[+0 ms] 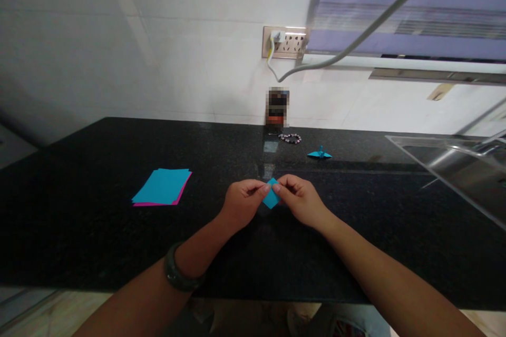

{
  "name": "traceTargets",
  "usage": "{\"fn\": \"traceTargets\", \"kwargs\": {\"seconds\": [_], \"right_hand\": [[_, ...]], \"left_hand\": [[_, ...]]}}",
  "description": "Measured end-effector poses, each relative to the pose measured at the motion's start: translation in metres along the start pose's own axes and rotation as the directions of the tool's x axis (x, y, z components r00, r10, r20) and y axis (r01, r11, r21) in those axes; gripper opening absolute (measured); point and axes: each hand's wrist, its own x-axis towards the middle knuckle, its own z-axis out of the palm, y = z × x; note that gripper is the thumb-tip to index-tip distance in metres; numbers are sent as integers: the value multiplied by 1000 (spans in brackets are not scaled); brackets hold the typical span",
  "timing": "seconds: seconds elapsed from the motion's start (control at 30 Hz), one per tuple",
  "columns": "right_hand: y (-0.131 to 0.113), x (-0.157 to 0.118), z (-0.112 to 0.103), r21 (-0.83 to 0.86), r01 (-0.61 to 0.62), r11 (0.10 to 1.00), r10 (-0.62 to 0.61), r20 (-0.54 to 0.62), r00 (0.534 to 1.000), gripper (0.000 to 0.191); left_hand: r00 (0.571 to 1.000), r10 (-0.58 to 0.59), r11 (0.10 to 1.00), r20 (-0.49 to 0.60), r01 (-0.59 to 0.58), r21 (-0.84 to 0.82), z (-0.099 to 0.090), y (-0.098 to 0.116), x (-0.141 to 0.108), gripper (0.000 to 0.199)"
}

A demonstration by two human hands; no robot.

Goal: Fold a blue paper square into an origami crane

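A small piece of folded blue paper (271, 199), diamond-shaped, is held between my two hands over the dark countertop. My left hand (245, 201) pinches its left edge, thumb on top. On the opposite edge my right hand (301, 197) pinches it the same way, with its fingers partly curled behind. To the left lies a stack of square paper sheets (163, 185), blue on top with pink showing underneath. A finished blue paper crane (320, 155) stands on the counter beyond my right hand.
A bead bracelet (291, 139) lies near the wall beside a blurred-out upright object (277, 107). Above them a cable (340, 55) runs from a wall socket (285, 42). A metal sink (474, 163) is set into the black counter (98, 242) at right.
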Motion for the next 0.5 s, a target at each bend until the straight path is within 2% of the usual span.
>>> {"fn": "traceTargets", "kwargs": {"seconds": [0.2,0.37,0.5], "right_hand": [[3,0,-2,-6,-38,999,38,-77,996,19],[-1,-1,-2,78,-72,994,76,-45,996,19],[-1,0,-3,46,-75,996,77,-36,996,23]], "left_hand": [[999,-26,996,42,23,82,-2,-9,2,24],[999,-39,993,38,34,111,-3,-7,2,25],[999,-49,994,16,48,99,-3,-3,2,24]]}}
